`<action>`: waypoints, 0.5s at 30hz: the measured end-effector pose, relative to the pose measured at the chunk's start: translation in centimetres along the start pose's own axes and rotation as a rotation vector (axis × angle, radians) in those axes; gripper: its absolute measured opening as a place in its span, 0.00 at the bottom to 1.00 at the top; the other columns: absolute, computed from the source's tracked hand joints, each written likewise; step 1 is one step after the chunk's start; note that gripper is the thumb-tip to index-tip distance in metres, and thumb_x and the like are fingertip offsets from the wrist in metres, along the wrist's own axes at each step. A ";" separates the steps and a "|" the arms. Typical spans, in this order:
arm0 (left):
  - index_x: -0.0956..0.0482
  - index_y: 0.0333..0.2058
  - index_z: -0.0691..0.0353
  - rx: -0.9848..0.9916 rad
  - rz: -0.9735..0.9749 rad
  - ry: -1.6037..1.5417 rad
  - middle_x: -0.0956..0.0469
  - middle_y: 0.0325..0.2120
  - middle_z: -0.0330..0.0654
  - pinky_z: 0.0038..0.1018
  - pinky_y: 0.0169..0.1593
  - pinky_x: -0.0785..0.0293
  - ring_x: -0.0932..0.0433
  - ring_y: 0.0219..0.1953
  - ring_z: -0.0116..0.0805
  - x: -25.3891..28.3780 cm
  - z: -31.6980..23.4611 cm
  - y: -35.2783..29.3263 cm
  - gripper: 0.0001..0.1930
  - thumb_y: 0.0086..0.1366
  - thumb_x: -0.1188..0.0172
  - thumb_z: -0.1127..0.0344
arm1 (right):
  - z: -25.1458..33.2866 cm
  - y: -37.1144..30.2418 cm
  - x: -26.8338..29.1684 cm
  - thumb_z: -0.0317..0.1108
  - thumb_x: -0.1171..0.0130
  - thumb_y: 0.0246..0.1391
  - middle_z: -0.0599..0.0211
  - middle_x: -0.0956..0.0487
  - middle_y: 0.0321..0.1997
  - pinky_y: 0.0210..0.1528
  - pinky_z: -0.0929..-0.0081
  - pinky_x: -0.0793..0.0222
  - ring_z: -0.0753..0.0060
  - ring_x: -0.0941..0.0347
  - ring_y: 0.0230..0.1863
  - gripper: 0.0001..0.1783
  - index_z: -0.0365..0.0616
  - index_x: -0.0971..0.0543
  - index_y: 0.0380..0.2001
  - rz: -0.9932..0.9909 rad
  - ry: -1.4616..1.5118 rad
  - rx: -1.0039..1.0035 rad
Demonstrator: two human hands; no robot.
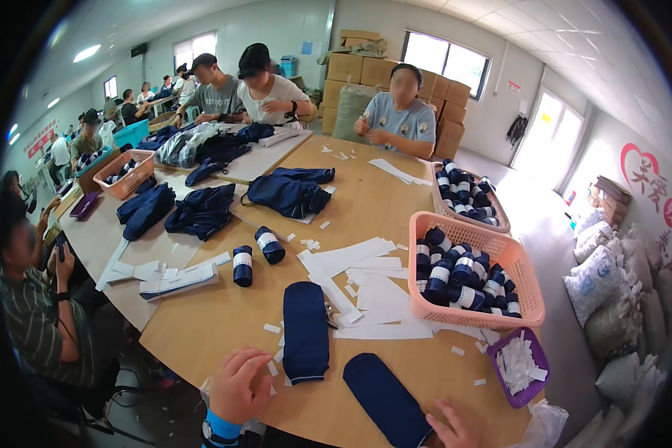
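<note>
Two flat, folded navy cloth pieces lie before me: one upright in the middle [306, 336] and one slanting at the near edge [381, 392]. My left hand [239, 384], with a blue band and a watch at the wrist, is just left of the middle cloth. Its fingers are slightly bent and apart, with nothing held. At the lower end of the slanting cloth is my right hand [452, 429], thumb and finger spread, partly cut off by the frame's lower edge. Beside the middle cloth shows a small metal object [330, 312], partly hidden.
Two rolled navy bundles [243, 266] with white bands stand beyond the cloths, near white paper strips [366, 287]. On the right are a pink basket [534, 299] of such rolls and a purple basket [541, 366] of paper slips. Several people sit around the table [201, 325].
</note>
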State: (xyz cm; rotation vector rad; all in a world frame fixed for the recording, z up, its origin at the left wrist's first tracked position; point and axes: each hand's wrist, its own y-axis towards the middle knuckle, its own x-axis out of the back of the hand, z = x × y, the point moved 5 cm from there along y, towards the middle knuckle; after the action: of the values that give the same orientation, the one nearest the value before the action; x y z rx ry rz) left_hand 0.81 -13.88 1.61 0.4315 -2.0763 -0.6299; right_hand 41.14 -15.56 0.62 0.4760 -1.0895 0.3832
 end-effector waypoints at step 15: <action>0.17 0.45 0.59 0.066 0.081 0.072 0.16 0.42 0.46 0.39 0.51 0.21 0.18 0.46 0.48 -0.5 0.1 -0.1 0.15 0.57 0.33 0.69 | -1.2 1.8 0.3 0.51 0.44 0.68 0.47 0.24 0.63 0.69 0.48 0.40 0.39 0.32 0.66 0.28 0.39 0.21 0.60 -0.091 0.122 0.022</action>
State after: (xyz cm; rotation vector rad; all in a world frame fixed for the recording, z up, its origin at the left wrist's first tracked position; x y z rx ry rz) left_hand 0.97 -13.65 1.22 0.3994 -2.0398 -0.4929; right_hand 41.26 -13.35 0.76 0.5136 -0.9425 0.3404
